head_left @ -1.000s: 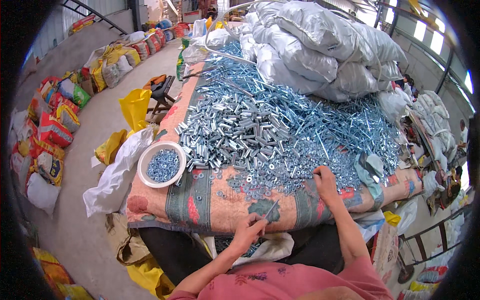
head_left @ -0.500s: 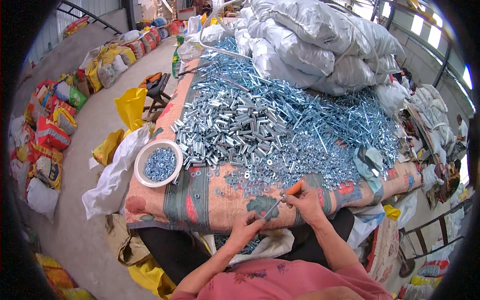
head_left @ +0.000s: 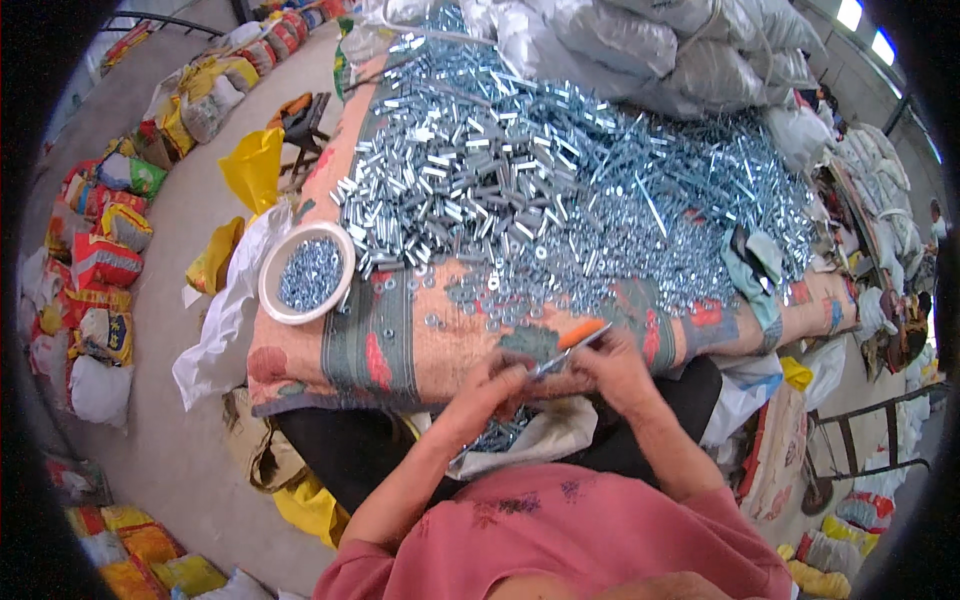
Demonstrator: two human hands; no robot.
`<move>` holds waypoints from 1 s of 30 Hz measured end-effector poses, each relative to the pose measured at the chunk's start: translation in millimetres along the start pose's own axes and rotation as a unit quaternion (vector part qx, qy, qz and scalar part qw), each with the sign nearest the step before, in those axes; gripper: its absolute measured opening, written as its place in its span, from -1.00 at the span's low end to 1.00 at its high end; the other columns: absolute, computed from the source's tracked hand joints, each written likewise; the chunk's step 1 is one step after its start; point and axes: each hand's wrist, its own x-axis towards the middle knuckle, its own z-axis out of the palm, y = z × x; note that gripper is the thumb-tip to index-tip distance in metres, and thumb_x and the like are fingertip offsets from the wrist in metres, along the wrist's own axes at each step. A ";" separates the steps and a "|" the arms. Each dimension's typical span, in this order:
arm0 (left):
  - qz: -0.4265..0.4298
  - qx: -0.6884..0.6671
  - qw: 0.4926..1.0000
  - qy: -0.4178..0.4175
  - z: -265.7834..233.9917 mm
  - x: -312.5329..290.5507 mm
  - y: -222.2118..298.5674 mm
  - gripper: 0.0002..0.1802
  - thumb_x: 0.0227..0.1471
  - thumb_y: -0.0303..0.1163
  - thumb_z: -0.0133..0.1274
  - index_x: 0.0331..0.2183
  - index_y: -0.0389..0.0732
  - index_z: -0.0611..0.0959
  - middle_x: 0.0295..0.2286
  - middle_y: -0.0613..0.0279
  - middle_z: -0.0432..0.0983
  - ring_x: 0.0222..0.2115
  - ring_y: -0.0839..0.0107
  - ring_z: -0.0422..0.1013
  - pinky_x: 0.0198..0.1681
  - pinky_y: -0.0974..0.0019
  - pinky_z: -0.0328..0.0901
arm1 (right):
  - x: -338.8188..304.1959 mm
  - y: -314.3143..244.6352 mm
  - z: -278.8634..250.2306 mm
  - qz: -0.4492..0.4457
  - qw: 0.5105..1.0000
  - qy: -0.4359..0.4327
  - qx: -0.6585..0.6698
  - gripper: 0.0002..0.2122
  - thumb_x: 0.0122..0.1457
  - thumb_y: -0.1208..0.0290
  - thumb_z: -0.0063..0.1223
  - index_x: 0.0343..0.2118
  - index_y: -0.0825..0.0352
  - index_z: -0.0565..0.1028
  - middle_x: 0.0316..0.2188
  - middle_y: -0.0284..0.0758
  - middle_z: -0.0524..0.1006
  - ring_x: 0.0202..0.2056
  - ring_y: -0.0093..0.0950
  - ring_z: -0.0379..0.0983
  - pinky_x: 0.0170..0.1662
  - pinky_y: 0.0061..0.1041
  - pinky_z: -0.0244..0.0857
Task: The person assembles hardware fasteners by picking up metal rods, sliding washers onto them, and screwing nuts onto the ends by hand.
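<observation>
At the near edge of the table, my hands are close together in front of me. My right hand (head_left: 618,372) is closed around a tool with an orange handle (head_left: 582,333); the kind of tool is not clear. A slim silver metal rod (head_left: 553,367) runs between the two hands, below the handle. My left hand (head_left: 492,387) is closed, its fingertips at the rod's left end; its fingers are partly blurred. Beyond the hands lie loose washers and nuts (head_left: 640,245), a heap of short metal sleeves (head_left: 470,165) and many long thin bolts (head_left: 720,170).
A white bowl (head_left: 345,292) of nuts stands at the table's left edge. A grey-blue cloth (head_left: 752,280) lies at the right. Stuffed white sacks (head_left: 610,45) are piled at the back. An open sack (head_left: 545,440) with metal pieces sits at my lap. Filled bags (head_left: 105,260) line the left floor.
My view has tilted downward. The orange handle has turned flatter, and the rod between my hands is less steep. Both hands have stayed close together.
</observation>
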 end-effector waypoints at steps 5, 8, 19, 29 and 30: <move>-0.036 -0.148 0.988 -0.032 16.9 10.2 -20.8 -0.71 0.11 -0.20 -0.16 -0.27 -0.24 0.39 -0.59 0.31 0.31 -0.68 0.56 0.21 -0.68 0.53 0.09 | -0.8 5.9 4.1 0.072 0.997 -0.035 -0.017 -0.84 -0.01 0.54 0.05 -0.33 0.45 0.46 -0.40 -0.36 0.48 -0.40 -0.61 0.41 -0.31 -0.62 0.33; -0.051 -0.097 0.994 -0.013 17.1 9.5 -18.3 -0.74 0.13 -0.22 -0.21 -0.43 -0.22 0.35 -0.62 0.30 0.28 -0.67 0.60 0.20 -0.70 0.53 0.06 | 6.3 9.2 -0.6 0.101 0.992 -0.050 -0.056 -0.83 0.01 0.53 0.05 -0.32 0.45 0.44 -0.45 -0.38 0.48 -0.46 -0.63 0.42 -0.36 -0.63 0.34; -0.055 -0.056 0.996 -0.034 14.2 13.0 -11.9 -0.74 0.12 -0.20 -0.23 -0.45 -0.20 0.35 -0.76 0.40 0.14 -0.83 0.63 0.00 -0.79 0.54 -0.12 | 6.9 15.2 -8.8 0.026 0.999 -0.015 -0.015 -0.80 0.05 0.54 -0.01 -0.23 0.42 0.43 -0.48 -0.38 0.50 -0.50 -0.64 0.43 -0.44 -0.70 0.31; 0.410 0.421 0.798 0.136 3.2 33.8 -42.1 -0.72 0.12 -0.21 -0.20 -0.45 -0.23 0.35 -0.69 0.31 0.25 -0.83 0.58 0.04 -0.81 0.49 -0.06 | 8.6 20.8 0.1 0.104 0.994 -0.039 -0.010 -0.82 0.07 0.44 -0.01 -0.32 0.45 0.44 -0.61 -0.39 0.41 -0.64 -0.71 0.27 -0.59 -0.75 0.13; 0.169 0.122 0.978 0.020 4.7 23.7 -24.3 -0.72 0.13 -0.21 -0.20 -0.44 -0.24 0.36 -0.69 0.31 0.25 -0.84 0.59 0.02 -0.83 0.50 -0.07 | 7.4 19.1 0.6 0.108 0.993 -0.041 -0.008 -0.82 0.07 0.44 -0.01 -0.32 0.45 0.44 -0.61 -0.39 0.41 -0.64 -0.71 0.27 -0.59 -0.75 0.13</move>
